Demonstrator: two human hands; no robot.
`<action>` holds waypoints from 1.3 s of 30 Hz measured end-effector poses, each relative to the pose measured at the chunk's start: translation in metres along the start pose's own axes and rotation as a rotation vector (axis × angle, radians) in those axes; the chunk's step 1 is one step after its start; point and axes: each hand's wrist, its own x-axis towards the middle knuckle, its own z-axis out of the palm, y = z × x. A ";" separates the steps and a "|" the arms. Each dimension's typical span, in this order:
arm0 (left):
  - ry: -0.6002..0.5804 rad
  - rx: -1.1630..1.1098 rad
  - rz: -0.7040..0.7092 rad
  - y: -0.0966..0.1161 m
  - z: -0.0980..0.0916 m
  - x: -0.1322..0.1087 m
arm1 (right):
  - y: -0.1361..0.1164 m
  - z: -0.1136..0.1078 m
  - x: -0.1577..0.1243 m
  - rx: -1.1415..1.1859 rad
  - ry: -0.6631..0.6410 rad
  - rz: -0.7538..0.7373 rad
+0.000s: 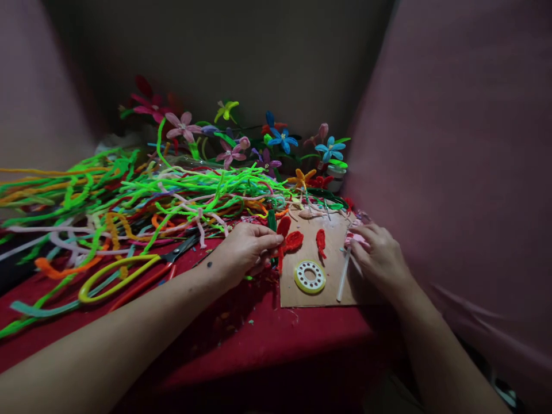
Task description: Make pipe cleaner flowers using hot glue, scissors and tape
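My left hand (254,250) pinches a red fuzzy petal piece (283,227) at the left edge of a wooden board (288,296). Beside its fingertips, a looped red petal (295,241) lies over the board. Another red petal (320,242) rests on the board between my hands. At the board's right side my right hand (375,253) has its fingers closed at a pink piece (357,240) and the top of a white stick (344,275); whether it grips either is unclear. A yellow-rimmed tape roll (309,276) lies near the front.
A large heap of coloured pipe cleaners (207,187) covers the left and back of the red-covered table (259,339). Scissors (125,279) with yellow and red handles lie left of my left forearm. Finished fuzzy flowers (282,140) stand behind the heap. Pink cloth (457,144) hangs at the right.
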 end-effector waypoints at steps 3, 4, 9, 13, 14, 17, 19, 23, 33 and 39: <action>-0.037 0.037 0.000 0.000 0.000 0.000 | -0.015 0.002 0.016 0.081 -0.061 -0.060; -0.044 0.043 0.008 0.000 0.000 0.000 | -0.018 0.002 0.020 0.078 -0.059 -0.063; -0.062 0.025 0.019 -0.004 0.000 0.001 | -0.012 0.004 0.025 0.031 -0.002 -0.033; -0.050 0.003 -0.022 -0.005 0.001 0.002 | 0.000 0.005 0.017 -0.009 -0.027 0.000; -0.049 0.004 -0.020 -0.005 0.001 0.002 | 0.002 0.005 0.015 -0.011 -0.025 0.010; -0.053 0.018 -0.006 -0.004 0.002 0.001 | 0.003 0.003 0.012 0.024 -0.003 0.040; -0.051 0.044 0.000 -0.004 0.003 0.000 | -0.001 0.000 0.011 0.115 0.010 0.061; -0.060 0.090 0.004 -0.006 0.005 0.000 | -0.019 0.003 0.019 0.278 -0.044 0.044; -0.093 0.095 -0.018 -0.007 0.007 0.000 | -0.035 0.034 0.037 0.184 -0.246 -0.057; -0.066 0.128 -0.036 -0.005 0.009 -0.002 | -0.034 0.031 0.040 0.291 -0.222 0.016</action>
